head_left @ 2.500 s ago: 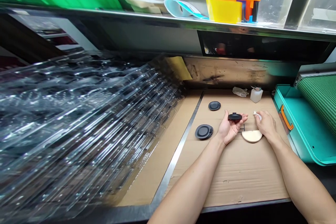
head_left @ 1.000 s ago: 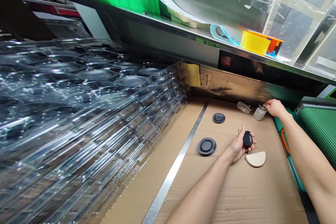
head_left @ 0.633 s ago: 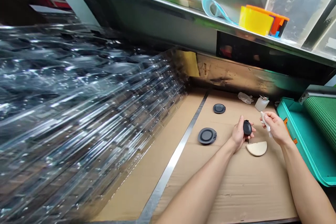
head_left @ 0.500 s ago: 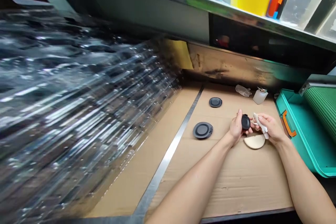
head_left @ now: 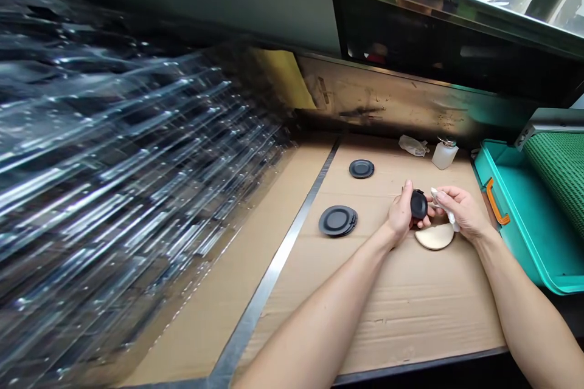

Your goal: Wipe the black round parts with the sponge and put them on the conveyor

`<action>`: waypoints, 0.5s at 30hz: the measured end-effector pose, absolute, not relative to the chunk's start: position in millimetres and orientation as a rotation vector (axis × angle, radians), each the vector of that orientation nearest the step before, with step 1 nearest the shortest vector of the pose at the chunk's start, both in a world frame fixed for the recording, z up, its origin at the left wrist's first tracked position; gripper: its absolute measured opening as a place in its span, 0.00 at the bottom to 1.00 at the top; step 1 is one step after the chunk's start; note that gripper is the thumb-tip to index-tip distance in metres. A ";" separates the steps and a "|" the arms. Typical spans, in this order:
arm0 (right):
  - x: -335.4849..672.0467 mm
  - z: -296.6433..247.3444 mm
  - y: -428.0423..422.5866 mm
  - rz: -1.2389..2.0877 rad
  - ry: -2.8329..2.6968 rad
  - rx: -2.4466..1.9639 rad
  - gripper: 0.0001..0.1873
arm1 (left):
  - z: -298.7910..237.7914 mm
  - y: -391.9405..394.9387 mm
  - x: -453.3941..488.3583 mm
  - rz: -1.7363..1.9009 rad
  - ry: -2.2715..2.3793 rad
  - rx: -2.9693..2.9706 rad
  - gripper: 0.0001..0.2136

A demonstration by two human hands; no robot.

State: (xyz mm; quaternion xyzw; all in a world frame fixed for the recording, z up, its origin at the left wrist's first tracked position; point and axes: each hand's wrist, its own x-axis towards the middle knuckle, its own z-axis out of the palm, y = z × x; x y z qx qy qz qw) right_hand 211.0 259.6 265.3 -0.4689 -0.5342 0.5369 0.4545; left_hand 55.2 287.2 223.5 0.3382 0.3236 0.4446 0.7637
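My left hand [head_left: 400, 214] grips a small round black disc [head_left: 418, 204], holding it on edge above the cardboard. My right hand [head_left: 460, 211] pinches a small white cloth [head_left: 441, 202] and presses it against the disc's right side. Just below both hands a pale half-round pad [head_left: 435, 237] lies on the cardboard. To the left, a short stack of black discs [head_left: 338, 220] rests flat, and a single black disc [head_left: 362, 168] lies farther back.
A tall pile of clear plastic trays [head_left: 114, 194] fills the left side. A small white dispenser bottle [head_left: 444, 154] and a crumpled clear wrapper [head_left: 413, 145] stand by the back wall. A teal bin [head_left: 520, 219] with an orange handle sits at the right, beside a green ribbed belt [head_left: 561, 170].
My right hand left the dispenser bottle at the back and brought the white cloth to the disc. My left hand kept the disc and turned it on edge.
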 end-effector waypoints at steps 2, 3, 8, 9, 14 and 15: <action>208.6 264.3 257.4 1.039 -1.463 -1.268 0.17 | 225.2 285.7 55.8 0.950 0.733 0.768 0.36; 207.5 263.0 256.7 0.887 -1.540 -1.308 0.16 | 225.5 284.8 56.1 0.944 0.751 0.799 0.36; 202.8 250.1 258.1 0.301 -1.910 -1.301 0.11 | 220.3 282.8 57.5 0.895 0.827 1.013 0.39; 201.8 247.1 258.7 0.226 -1.958 -1.310 0.11 | 218.4 283.2 57.7 0.888 0.835 1.030 0.39; 195.9 238.9 258.1 -0.109 -2.074 -1.546 0.10 | 211.4 286.7 58.5 0.887 0.857 1.032 0.39; 194.7 239.1 257.4 -0.146 -2.081 -1.592 0.10 | 210.9 287.0 58.8 0.887 0.866 1.036 0.38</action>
